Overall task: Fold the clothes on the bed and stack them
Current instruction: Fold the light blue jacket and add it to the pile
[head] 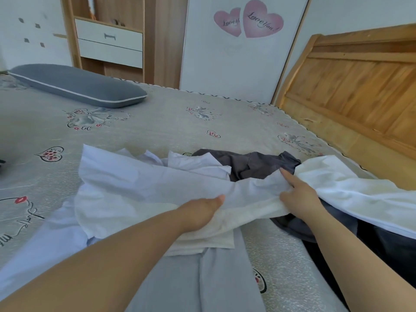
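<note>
1. On the white wardrobe door (236,64) two pink heart stickers (247,20) each read "Love You"; the larger one ends in an exclamation mark.
2. The bed (157,122) has a grey sheet printed with hearts, lips and looping script. Of that script I can only pick out "life" near the pillow; the rest is too small or too bent to read.
3. My left hand (200,210) grips a white garment (139,188) that lies crumpled across the middle of the bed. My fingers curl under a bunched fold and my thumb lies on top.
4. My right hand (301,194) pinches the same white garment further right, with the forefinger stretched out along the cloth. The other fingers are buried in the fabric.
5. A dark grey garment (254,164) lies crumpled behind the white one, partly covered by it; more dark cloth shows under my right forearm.
6. Another white garment (351,183) drapes to the right and is cut off at the frame's edge.
7. A pale grey garment (191,284) lies flat at the near edge beneath my arms; its shape is cut off below.
8. A grey pillow (76,84) with white piping rests at far left, well apart from the clothes.
9. The wooden headboard (360,86) stands at right.
</note>
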